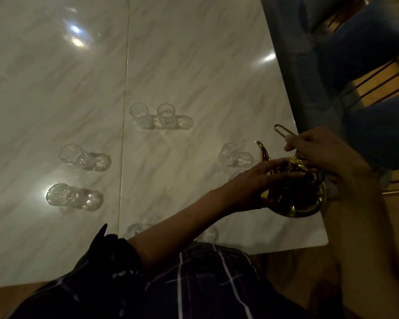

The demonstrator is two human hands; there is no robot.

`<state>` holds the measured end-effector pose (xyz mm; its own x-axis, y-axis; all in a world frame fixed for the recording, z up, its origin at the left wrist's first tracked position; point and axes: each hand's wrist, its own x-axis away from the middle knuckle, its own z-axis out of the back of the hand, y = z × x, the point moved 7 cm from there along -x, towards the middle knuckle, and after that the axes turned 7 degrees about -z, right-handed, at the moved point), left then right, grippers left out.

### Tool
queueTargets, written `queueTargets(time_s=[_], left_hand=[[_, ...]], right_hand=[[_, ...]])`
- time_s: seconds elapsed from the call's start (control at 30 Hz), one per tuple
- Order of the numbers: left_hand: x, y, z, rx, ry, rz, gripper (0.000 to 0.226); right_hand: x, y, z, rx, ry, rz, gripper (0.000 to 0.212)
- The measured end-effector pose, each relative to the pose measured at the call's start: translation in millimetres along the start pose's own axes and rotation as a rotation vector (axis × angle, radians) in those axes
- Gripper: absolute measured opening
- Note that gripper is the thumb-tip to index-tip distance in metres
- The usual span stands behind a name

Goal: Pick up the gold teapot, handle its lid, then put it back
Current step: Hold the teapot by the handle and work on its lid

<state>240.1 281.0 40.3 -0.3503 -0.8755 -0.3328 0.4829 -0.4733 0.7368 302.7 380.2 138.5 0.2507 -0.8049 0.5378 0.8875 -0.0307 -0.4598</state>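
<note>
The gold teapot (297, 201) sits at the right edge of the marble counter (171, 65), near its front corner. The left hand (260, 180) is cupped around its body. The right hand (327, 153) grips the wire handle (280, 130); in the dim light, its fingers seem to pinch the lid (295, 161). 2 clear glasses (152, 113) stand well apart.

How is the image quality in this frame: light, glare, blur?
Head view: dim overall, with bright glare spots on the glossy table; the clear glasses cast soft shadows to the right; the right hand and forearm look motion-blurred; the gold teapot is dark but readable; wide-angle bending at the edges.
</note>
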Motion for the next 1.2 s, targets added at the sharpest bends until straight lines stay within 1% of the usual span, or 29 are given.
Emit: queueTargets(time_s=[1.2], left_hand=[[2, 11, 5, 0.019, -0.006, 0.000, 0.083]], right_hand=[[7, -2, 2, 0.039, -0.024, -0.019, 0.029]])
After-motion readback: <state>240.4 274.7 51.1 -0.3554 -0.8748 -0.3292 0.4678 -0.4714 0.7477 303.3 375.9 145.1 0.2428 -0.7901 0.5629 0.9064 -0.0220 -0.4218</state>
